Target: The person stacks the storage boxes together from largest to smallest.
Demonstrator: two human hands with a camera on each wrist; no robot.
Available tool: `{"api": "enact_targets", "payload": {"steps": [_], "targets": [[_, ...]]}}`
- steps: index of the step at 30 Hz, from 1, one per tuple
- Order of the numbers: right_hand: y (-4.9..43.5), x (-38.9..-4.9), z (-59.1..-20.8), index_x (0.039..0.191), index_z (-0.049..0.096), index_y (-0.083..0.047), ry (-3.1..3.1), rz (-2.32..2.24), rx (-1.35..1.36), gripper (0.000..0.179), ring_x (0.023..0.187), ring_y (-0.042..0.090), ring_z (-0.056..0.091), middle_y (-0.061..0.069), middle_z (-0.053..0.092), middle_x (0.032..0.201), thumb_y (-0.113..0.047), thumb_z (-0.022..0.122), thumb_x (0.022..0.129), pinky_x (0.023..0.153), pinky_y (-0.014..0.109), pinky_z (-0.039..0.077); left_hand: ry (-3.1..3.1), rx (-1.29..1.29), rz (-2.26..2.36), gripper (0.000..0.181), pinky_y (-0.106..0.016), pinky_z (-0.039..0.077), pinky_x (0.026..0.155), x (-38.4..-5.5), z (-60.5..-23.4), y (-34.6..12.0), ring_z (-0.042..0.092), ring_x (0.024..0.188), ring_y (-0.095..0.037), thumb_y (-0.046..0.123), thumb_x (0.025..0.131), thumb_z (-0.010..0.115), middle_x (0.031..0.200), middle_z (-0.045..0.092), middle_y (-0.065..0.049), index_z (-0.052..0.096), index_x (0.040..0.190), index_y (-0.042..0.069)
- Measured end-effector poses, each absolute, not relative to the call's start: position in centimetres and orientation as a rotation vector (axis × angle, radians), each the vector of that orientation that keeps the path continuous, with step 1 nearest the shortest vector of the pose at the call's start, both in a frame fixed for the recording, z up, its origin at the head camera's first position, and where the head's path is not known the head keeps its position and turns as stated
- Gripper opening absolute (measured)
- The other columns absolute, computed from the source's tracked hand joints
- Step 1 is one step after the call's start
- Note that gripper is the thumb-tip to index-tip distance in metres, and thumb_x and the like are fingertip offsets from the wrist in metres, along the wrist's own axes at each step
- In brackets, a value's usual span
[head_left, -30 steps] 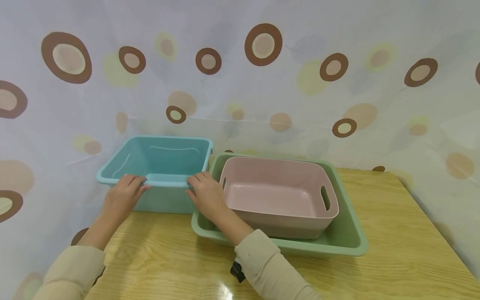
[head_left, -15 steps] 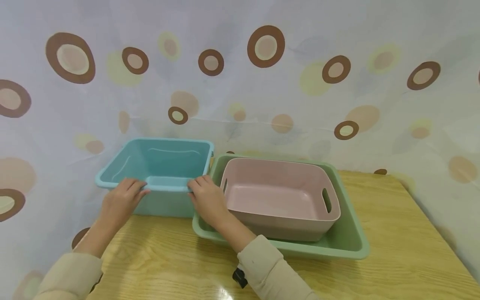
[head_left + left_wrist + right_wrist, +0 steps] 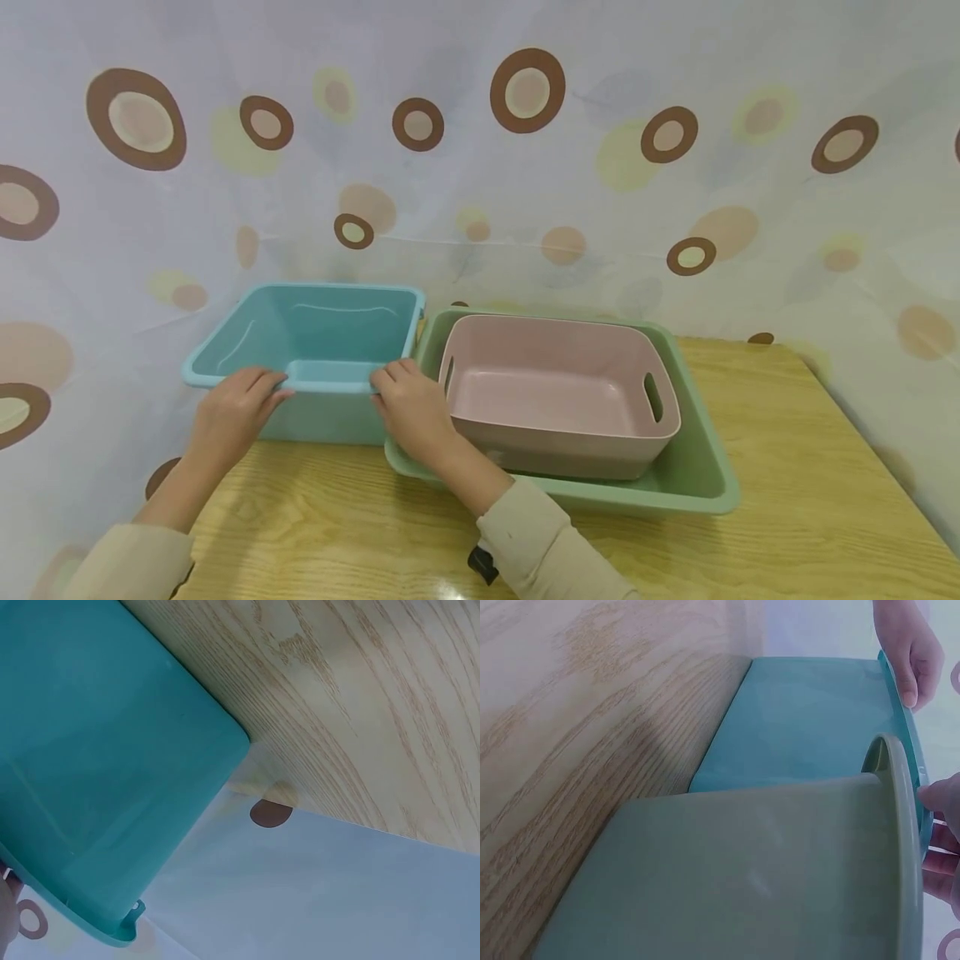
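Observation:
A blue plastic storage bin (image 3: 322, 417) stands at the left of the table, its inside bare. My left hand (image 3: 234, 412) grips its front rim toward the left, fingers over the edge and thumb below. Near the bin's front right corner my right hand (image 3: 414, 410) holds the same rim; in the right wrist view its thumb and fingers (image 3: 939, 861) lie on either side of the edge. The left wrist view shows the bin's outer wall (image 3: 112, 750) low against the table, with only a sliver of the hand (image 3: 7, 911).
Right of the blue bin lies a larger green tub (image 3: 705, 467), with a pink bin (image 3: 555, 400) with handle holes sitting inside it. Both stand on a wood-grain table (image 3: 795, 467). A white curtain (image 3: 480, 183) printed with circles hangs behind.
The blue bin has slid a little toward me along the table, with both hands keeping their grip on its front rim. The green tub and pink bin stay where they were.

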State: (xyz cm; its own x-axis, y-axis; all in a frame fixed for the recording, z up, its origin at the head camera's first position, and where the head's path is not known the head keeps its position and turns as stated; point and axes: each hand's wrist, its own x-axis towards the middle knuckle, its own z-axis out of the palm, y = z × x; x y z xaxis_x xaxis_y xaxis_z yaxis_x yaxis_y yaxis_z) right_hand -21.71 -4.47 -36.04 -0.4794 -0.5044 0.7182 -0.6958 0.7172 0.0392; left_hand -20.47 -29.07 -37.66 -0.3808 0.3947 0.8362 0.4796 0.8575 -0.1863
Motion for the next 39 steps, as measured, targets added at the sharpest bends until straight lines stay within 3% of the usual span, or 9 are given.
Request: {"api": "enact_targets", "payload": {"steps": [17, 25, 30, 39], "targets": [[-4.6, -20.8, -36.1, 0.088, 0.064, -0.016, -2.168, 0.292, 0.901, 0.013, 0.087, 0.009, 0.059, -0.007, 0.064, 0.086, -0.022, 0.071, 0.079, 0.059, 0.015, 0.050, -1.948, -0.676, -0.146, 0.053, -0.040, 0.050, 0.055, -19.6, -37.7, -29.3, 0.060, 0.063, -0.030, 0.041, 0.094, 0.041, 0.074, 0.063, -0.014, 0.067, 0.082, -0.003], [-4.3, -20.9, -36.0, 0.088, 0.065, -0.014, -2.178, 0.368, 0.978, 0.012, 0.088, 0.012, 0.058, -0.004, 0.063, 0.088, -0.022, 0.069, 0.080, 0.069, 0.018, 0.051, -1.972, -0.692, -0.132, 0.055, -0.041, 0.049, 0.056, -19.6, -37.8, -29.9, 0.060, 0.064, -0.031, 0.043, 0.094, 0.039, 0.074, 0.063, -0.016, 0.066, 0.083, -0.004], [-4.0, -21.8, -35.9, 0.093, 0.066, -0.012, -2.203, 0.355, 1.007, 0.025, 0.090, 0.015, 0.057, 0.001, 0.063, 0.094, -0.034, 0.068, 0.081, 0.078, 0.023, 0.050, -1.980, -0.702, -0.110, 0.060, -0.043, 0.049, 0.054, -20.0, -37.5, -31.2, 0.059, 0.061, -0.032, 0.046, 0.093, 0.038, 0.071, 0.063, -0.017, 0.065, 0.081, -0.006], [-3.7, -22.9, -36.0, 0.095, 0.068, -0.011, -2.240, 0.341, 0.999, 0.038, 0.093, 0.017, 0.057, 0.003, 0.062, 0.097, -0.045, 0.066, 0.079, 0.082, 0.023, 0.049, -2.020, -0.680, -0.010, 0.068, -0.048, 0.047, 0.053, -20.2, -36.8, -34.5, 0.057, 0.059, -0.035, 0.053, 0.092, 0.033, 0.069, 0.062, -0.019, 0.064, 0.078, -0.006]]}}
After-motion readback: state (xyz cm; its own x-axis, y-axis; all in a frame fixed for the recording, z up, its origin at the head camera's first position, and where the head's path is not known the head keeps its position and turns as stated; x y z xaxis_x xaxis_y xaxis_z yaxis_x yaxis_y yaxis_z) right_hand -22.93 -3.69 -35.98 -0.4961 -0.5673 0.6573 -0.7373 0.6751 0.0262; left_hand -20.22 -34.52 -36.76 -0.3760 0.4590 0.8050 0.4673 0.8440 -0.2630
